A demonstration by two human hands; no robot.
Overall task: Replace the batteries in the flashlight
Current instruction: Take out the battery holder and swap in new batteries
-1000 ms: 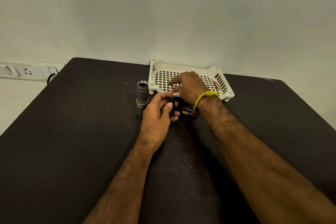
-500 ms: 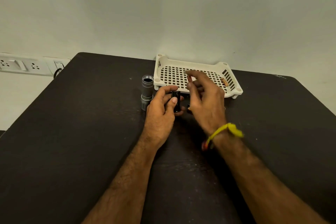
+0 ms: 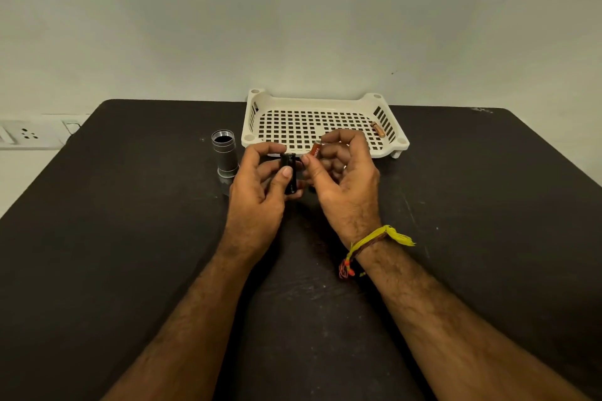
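Note:
My left hand (image 3: 257, 192) grips a small black battery holder (image 3: 288, 172) upright above the dark table, thumb on its front. Right beside it, my right hand (image 3: 342, 179) pinches a red battery (image 3: 315, 150) between thumb and fingers, its lower end close to the holder's top. The silver flashlight body (image 3: 224, 153) stands upright with its threaded mouth open, just left of my left hand. One more battery (image 3: 378, 129) lies in the right end of the cream perforated tray (image 3: 325, 101).
The tray sits at the back middle of the dark table (image 3: 130, 238), against the wall. A wall socket panel (image 3: 29, 135) is off the table's left rear corner. A yellow thread band circles my right wrist (image 3: 374, 241).
My right hand came back from the tray with a red battery and brought it next to the holder. The left hand lifted the holder slightly. The camera view shifted.

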